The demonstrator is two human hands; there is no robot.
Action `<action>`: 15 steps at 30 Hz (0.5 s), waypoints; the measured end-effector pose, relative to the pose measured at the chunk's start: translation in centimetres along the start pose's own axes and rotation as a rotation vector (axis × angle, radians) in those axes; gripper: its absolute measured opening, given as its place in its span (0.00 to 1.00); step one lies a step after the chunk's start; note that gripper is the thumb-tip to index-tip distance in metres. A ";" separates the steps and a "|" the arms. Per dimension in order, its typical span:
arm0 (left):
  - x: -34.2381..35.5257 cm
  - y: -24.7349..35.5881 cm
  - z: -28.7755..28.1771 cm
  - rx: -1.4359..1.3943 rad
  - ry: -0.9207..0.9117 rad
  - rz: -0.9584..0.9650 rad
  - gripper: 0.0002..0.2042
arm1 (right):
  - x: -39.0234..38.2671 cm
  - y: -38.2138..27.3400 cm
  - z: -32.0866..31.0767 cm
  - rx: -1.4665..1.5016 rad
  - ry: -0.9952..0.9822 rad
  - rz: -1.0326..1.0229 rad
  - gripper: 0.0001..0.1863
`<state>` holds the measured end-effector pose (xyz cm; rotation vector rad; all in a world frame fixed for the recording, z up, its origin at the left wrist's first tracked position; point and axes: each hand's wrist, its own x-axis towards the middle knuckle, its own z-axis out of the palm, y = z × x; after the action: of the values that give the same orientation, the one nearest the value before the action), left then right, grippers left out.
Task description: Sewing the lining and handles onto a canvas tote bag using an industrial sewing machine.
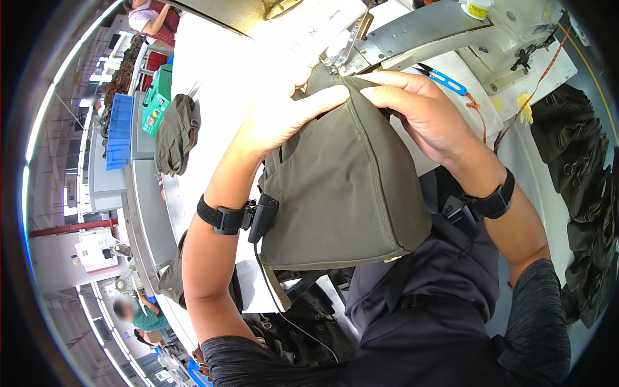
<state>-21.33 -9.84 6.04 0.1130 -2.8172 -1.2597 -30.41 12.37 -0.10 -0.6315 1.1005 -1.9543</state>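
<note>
An olive green fabric bag (345, 187) lies across my lap and the white table, its top edge pushed under the presser foot (335, 58) of a sewing machine (445, 26). My left hand (284, 106) pinches the bag's top seam from the left. On the right side of that seam, my right hand (419, 106) grips the fabric, fingertips nearly meeting the left thumb. Both wrists wear black bands with small devices.
Blue-handled thread snips (442, 77) lie on the table behind my right hand. A folded olive piece (175, 132) sits at the left of the white table (213, 71). Several dark olive bags (583, 174) hang at the right. Other people work at the far left.
</note>
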 end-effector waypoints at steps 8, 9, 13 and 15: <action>1.0 0.9 -1.0 0.087 -0.018 0.186 0.15 | 0.5 -3.0 1.4 -0.551 0.181 -0.037 0.13; 1.1 1.3 -1.4 0.125 -0.030 0.181 0.15 | 0.3 -3.9 1.5 -0.804 0.170 -0.091 0.11; 1.5 2.5 -2.8 0.230 -0.088 0.131 0.16 | 0.4 -5.1 2.1 -1.486 0.293 -0.525 0.12; 1.5 2.6 -3.1 0.200 -0.099 0.077 0.18 | 0.9 -5.0 2.1 -1.532 0.325 -0.588 0.13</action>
<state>-22.68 -10.50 10.06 -0.0510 -2.9935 -0.9924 -31.38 12.22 5.30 -1.5436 2.8481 -1.2722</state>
